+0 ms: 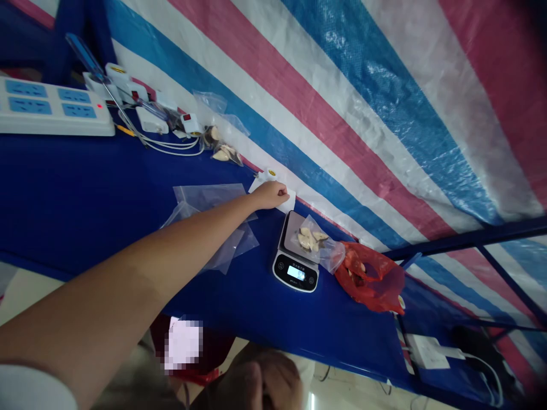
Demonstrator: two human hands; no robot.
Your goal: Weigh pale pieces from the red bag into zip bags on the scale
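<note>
My left hand (pixel 272 195) reaches across the table with its fingers curled together. It is over a flat white piece that looks like paper (pixel 290 203), beside the striped sheet; what the fingertips hold, if anything, is hidden. Just right of it stands a kitchen scale (pixel 296 272) with a lit display. On the scale lies a clear plastic bag with pale slices (pixel 311 239). Empty clear bags (pixel 233 244) lie partly under my left forearm. At the bottom edge, a dim shape looks like my right hand (pixel 277 378), its fingers too unclear to read.
A red plastic bag (pixel 376 279) with pieces inside sits right of the scale. A power strip (pixel 47 108), screwdriver (pixel 88 57), white cables (pixel 171 145), adapters and small filled bags (pixel 226 152) occupy the back left. A striped sheet (pixel 325 114) hangs behind the blue table (pixel 106 188).
</note>
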